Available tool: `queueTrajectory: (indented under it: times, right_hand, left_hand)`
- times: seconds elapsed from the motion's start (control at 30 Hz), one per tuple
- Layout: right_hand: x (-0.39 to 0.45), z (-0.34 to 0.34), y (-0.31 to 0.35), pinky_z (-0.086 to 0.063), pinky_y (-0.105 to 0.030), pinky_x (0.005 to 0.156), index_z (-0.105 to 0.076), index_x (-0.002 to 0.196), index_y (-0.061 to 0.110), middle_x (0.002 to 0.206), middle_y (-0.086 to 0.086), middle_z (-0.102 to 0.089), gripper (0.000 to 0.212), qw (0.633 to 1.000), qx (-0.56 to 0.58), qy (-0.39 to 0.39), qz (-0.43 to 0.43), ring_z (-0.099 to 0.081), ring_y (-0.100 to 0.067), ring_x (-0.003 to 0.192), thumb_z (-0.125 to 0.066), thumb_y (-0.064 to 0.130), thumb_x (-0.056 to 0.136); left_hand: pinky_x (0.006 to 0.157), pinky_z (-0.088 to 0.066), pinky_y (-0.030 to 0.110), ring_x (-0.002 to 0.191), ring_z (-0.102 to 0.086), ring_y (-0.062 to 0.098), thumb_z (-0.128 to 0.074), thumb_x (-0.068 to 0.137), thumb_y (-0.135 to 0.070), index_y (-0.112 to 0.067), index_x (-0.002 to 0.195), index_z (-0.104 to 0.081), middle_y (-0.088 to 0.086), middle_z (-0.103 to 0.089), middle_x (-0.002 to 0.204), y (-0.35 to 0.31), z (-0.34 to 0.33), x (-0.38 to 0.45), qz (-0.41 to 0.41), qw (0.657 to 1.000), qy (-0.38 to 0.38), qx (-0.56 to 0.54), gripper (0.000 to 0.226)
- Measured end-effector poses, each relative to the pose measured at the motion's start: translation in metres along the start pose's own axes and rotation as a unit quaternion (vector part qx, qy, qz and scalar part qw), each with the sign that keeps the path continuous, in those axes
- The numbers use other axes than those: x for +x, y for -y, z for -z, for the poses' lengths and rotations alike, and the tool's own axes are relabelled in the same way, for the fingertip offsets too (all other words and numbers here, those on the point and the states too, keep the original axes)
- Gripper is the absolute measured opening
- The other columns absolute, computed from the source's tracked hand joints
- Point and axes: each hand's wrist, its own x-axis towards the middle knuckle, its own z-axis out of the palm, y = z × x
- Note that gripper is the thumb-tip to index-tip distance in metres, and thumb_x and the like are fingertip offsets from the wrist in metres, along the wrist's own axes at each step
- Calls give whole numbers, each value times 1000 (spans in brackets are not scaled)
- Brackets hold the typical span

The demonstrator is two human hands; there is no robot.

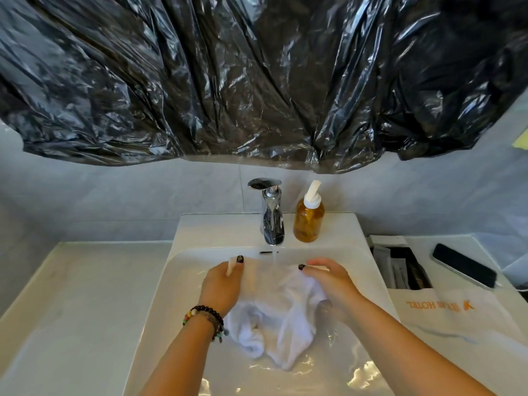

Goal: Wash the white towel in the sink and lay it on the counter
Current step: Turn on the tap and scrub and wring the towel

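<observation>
While both hands, left hand and right hand, grasp the white towel under the running faucet, water may splash over the sink rim.

2 hands, 1 towel, 1 sink, 1 tap, 1 soap btl, 1 phone, 1 bag.

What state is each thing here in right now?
Faucet: on, water running.
White towel: wet, bunched in the sink.
Left hand: gripping the towel.
Right hand: gripping the towel.
Soap bottle: upright, mostly full.
Phone: screen dark, lying flat.
</observation>
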Motion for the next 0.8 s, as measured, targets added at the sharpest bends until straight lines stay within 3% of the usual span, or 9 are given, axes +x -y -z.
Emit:
queueTrajectory:
  times: [0.2,0.27,0.33,0.4,0.47,0.53,0.6,0.7,0.8]
  right_hand:
    - [-41,28,54,-51,-42,95,-69,99,28,120,-5,-60,28,984,-81,31,154,-57,-25,113,-74,9,79]
    - [-60,40,73,-50,-40,93,-70,99,27,119,-5,-62,36,970,-125,55,200,-58,-26,114,-82,10,69]
    - [-78,50,91,-47,-31,86,-70,107,25,119,2,-59,48,937,-246,52,243,-54,-19,115,-89,16,63]
    - [-93,56,107,-42,-27,85,-65,117,23,121,4,-45,62,866,-416,33,276,-44,-13,116,-91,24,61]
    - [-102,60,120,-40,-19,73,-68,98,28,111,2,-41,42,783,-533,27,319,-44,-15,105,-90,25,62]
    - [-108,65,132,-28,-13,53,-68,70,30,81,7,-49,20,731,-587,11,348,-47,-17,81,-83,17,71]
    - [-116,68,146,-26,-15,49,-76,71,19,61,11,-52,10,718,-600,-13,352,-46,-15,65,-75,19,81]
    - [-128,66,165,-33,-26,54,-74,72,10,62,0,-49,24,703,-606,-48,369,-43,-16,58,-66,24,90]
    - [-139,63,180,-24,-32,55,-42,54,12,57,-7,-34,44,701,-602,-72,376,-31,-22,55,-57,25,94]
  left_hand:
    - [53,-20,30,54,-30,17,-52,97,-40,-12,61,-38,3,-34,56,-45,51,-24,-86,995,-31,32,48]
    - [55,-19,29,58,-31,18,-59,95,-36,-12,64,-41,4,-33,59,-58,67,-31,-91,995,-40,9,43]
    - [57,-27,28,63,-39,18,-68,89,-29,-11,69,-52,6,-43,66,-73,80,-38,-96,995,-28,19,31]
    - [60,-38,27,66,-49,18,-76,82,-20,-9,76,-61,3,-55,70,-90,93,-45,-107,993,-14,43,20]
    - [65,-43,29,74,-55,19,-79,78,-13,-9,80,-62,2,-60,77,-105,110,-52,-105,993,-28,50,18]
    - [66,-44,32,75,-55,20,-79,78,-10,-11,75,-58,5,-59,79,-117,129,-57,-96,992,-55,61,22]
    - [66,-43,31,72,-52,22,-78,79,-11,-11,66,-53,9,-56,76,-123,141,-62,-101,987,-72,99,28]
    - [58,-37,30,66,-45,23,-76,79,-18,-12,62,-47,10,-49,69,-126,150,-69,-106,979,-99,143,35]
    - [51,-33,28,61,-45,22,-73,81,-23,-7,67,-54,12,-52,68,-128,158,-71,-116,971,-125,167,28]
